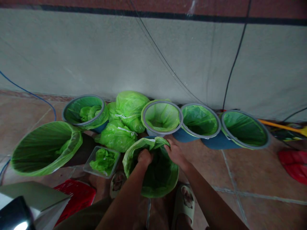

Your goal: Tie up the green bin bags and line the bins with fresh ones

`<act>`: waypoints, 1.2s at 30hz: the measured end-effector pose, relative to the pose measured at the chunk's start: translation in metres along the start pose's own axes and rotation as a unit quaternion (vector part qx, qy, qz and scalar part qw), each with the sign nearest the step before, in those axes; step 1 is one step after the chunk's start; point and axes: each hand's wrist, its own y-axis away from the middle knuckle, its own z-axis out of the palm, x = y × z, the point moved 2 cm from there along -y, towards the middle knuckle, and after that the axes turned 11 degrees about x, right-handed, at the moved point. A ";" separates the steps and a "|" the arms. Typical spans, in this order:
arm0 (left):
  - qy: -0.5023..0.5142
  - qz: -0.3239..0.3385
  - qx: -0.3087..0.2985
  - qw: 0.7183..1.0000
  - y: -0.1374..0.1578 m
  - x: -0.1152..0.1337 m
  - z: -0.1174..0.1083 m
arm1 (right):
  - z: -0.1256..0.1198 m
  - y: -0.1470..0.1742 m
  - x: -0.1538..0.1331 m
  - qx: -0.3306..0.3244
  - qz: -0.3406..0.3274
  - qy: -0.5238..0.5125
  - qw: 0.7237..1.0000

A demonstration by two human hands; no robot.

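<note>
A bin between my feet is lined with a green bin liner (155, 188), its edge folded outward over the rim. My left hand (145, 157) reaches inside the bin's mouth near the far rim, fingers curled against the liner and partly hidden. At the far right of the rim, my right hand (176, 152) pinches a bunched fold of the same liner. Just beyond stands a bin with a grey ring (181, 119) holding its liner. To the left, a clear plastic tub (87, 167) holds crumpled green bags (103, 160).
Two blue lined bins (185, 136) (217, 143) stand right along the wall (153, 64). Tied green bags (131, 103), another ringed bin (103, 105) and a large lined bin (45, 150) are left. A red crate (79, 191) and white box (48, 204) sit near front left.
</note>
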 end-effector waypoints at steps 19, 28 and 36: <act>-0.058 0.175 0.127 0.975 -0.028 -0.012 -0.057 | 0.017 -0.024 -0.019 -0.072 -0.021 0.091 0.993; 0.044 0.195 0.020 0.980 -0.046 -0.046 -0.074 | 0.006 -0.008 -0.001 -0.103 0.052 0.103 0.988; 0.172 0.307 0.177 0.919 -0.030 -0.014 -0.084 | -0.010 -0.012 -0.036 0.069 -0.154 -0.021 0.985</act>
